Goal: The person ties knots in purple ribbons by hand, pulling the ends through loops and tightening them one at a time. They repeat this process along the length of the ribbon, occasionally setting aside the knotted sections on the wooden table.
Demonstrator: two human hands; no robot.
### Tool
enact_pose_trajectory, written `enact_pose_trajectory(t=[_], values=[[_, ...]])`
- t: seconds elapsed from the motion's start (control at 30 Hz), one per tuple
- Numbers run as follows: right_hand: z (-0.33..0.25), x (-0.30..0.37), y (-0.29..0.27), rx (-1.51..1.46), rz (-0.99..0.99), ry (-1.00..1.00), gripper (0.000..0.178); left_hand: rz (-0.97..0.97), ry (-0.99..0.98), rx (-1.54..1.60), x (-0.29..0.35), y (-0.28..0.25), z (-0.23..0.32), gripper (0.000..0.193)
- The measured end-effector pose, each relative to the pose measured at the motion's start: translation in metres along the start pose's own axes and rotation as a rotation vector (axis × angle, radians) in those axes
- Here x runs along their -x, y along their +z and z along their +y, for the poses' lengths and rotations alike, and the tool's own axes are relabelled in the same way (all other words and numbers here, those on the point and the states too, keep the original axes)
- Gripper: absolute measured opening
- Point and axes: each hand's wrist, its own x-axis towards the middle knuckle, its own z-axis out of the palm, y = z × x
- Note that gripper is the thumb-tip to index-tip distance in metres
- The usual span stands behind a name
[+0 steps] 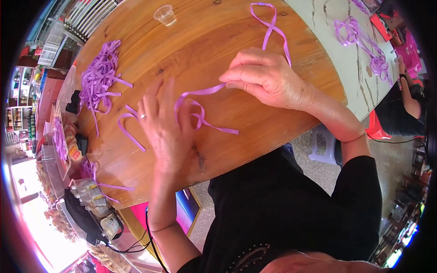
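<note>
My right hand (268, 79) is closed, with a thin purple ribbon (207, 91) pinched between thumb and fingertips above the wooden table (214, 150). From that pinch the ribbon runs left and curls beside my left hand (161, 123), its loose end lying on the wood. Motion blurs my left hand, which wears a ring; its fingers look stretched out and apart, and no grip on the ribbon shows. A short purple strip (129, 134) lies just left of it. Beyond my right hand lies a looped purple ribbon (273, 27), partly hidden by that hand.
A heap of purple ribbons (98, 75) sits at the table's left side. Near the far edge stands a clear plastic cup (166, 16). At right, more ribbons (359, 41) lie on a white marbled table (325, 50), where another person's arm (409, 100) shows. A black bag (82, 216) is at lower left.
</note>
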Motion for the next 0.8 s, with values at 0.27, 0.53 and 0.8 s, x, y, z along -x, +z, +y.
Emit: enact_pose_trajectory(t=[0.27,0.53,0.8], values=[[0.003,-0.008,0.000,0.128,0.103,-0.216,0.022,-0.286,-0.821,1.519,-0.007,0.023,0.031,0.017],[0.018,-0.004,-0.011,0.037,0.086,0.051,0.020,-0.132,-0.858,1.296,-0.004,0.020,0.022,0.008],[0.005,-0.009,0.006,0.131,0.024,-0.111,0.031,-0.101,-0.901,1.334,-0.001,0.020,0.021,0.008]])
